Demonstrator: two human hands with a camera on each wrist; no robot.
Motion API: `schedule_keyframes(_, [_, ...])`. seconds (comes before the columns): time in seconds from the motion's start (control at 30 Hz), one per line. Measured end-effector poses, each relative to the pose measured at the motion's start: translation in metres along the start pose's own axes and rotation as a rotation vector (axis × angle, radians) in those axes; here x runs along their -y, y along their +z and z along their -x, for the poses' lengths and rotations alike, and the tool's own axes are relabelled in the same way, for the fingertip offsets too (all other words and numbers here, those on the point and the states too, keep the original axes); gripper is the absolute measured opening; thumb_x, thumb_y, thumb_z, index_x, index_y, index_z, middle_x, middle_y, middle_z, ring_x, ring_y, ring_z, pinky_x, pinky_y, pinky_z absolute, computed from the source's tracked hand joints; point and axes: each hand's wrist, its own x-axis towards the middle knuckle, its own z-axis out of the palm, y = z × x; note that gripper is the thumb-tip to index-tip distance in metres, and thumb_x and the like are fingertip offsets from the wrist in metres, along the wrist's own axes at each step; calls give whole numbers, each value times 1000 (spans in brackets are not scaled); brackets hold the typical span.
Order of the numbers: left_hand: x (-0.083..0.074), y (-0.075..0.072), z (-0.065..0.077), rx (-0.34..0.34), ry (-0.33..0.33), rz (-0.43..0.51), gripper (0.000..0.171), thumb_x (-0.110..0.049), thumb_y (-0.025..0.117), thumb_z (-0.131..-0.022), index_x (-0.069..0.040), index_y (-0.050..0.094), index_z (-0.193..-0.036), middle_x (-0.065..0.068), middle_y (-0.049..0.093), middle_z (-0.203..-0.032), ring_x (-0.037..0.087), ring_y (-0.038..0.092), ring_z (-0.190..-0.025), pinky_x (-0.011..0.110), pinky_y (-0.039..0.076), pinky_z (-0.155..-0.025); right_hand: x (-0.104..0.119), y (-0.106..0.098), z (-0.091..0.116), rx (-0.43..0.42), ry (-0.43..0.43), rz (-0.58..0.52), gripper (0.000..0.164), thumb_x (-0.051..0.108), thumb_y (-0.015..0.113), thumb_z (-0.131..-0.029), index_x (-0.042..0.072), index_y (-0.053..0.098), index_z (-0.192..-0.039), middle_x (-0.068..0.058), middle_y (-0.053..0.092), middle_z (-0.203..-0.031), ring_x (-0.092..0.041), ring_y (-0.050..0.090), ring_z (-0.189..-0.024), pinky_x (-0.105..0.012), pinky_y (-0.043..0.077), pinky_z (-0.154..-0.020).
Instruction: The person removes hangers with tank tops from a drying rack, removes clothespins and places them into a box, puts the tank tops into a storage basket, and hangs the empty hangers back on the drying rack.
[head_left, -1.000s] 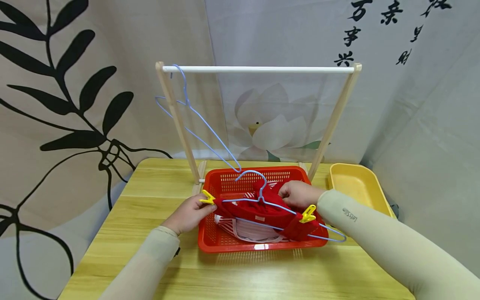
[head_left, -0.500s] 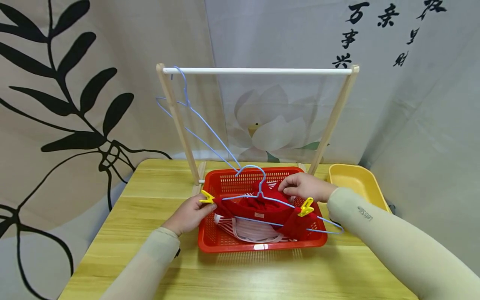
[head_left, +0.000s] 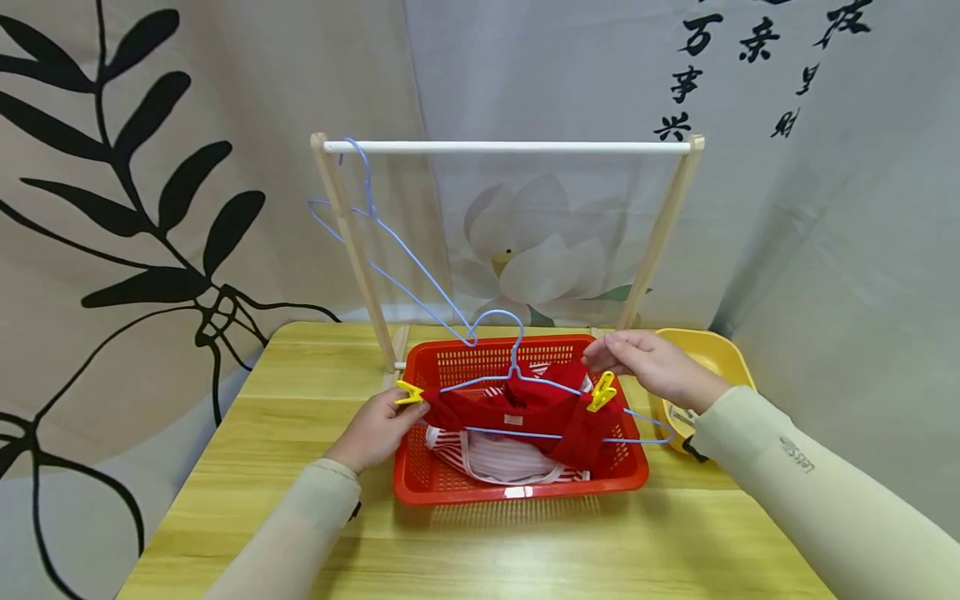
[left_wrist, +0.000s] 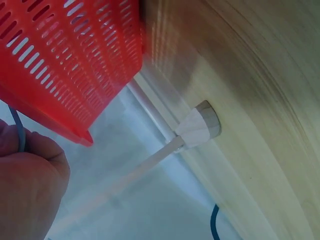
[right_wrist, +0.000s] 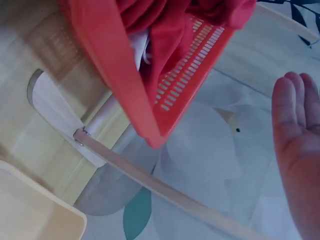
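A light blue wire hanger (head_left: 640, 440) carries a red garment (head_left: 498, 414) over the red basket (head_left: 420, 487). Two yellow clothespins, a left clothespin (head_left: 410, 392) and a right clothespin (head_left: 602, 392), clip the garment's two sides. My left hand (head_left: 378, 429) pinches the hanger's left end beside the left clothespin; in the left wrist view the thin wire runs into the fingers. Away from the garment, my right hand (head_left: 660, 365) is raised over the basket's right back corner, holding nothing. Its fingers (right_wrist: 286, 102) look fairly straight in the right wrist view.
Behind the basket stands a wooden rack with a white rod (head_left: 510, 147). Another blue hanger (head_left: 408, 250) hangs at its left end. A yellow tray (head_left: 720, 354) sits right of the basket, partly behind my right arm. Striped clothing (head_left: 502, 457) lies in the basket.
My right hand has come out of the garment and moved up and right, toward the yellow tray. The hanger's right end has risen slightly. My left hand keeps its pinch.
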Motion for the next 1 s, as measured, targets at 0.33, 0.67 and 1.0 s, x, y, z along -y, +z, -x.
schedule_keyframes(0.33, [-2,3,-3,-50,-27,-29,25,-27,63,-106,-12,72,-123,11,71,-132,28,67,-125,50,54,-107,0,15,24,-13,-55,79,43,34,46,-113,7,55,-145,-14,67,-133,-29,65,-121,-50,55,-103])
schedule_keyframes(0.67, [-6,8,-4,-150,5,-72,24,-26,65,-105,-11,75,-120,12,73,-129,32,68,-126,54,51,-109,-8,39,31,-142,-21,123,52,32,75,-98,7,55,-139,-7,71,-117,-20,68,-106,-24,59,-85])
schedule_keyframes(1.0, [-10,14,-3,-206,39,-155,21,-25,68,-103,-11,76,-117,9,73,-116,29,71,-112,51,54,-102,-25,62,28,-279,-89,151,35,22,84,-91,11,65,-119,-3,75,-104,-14,68,-89,-25,58,-76])
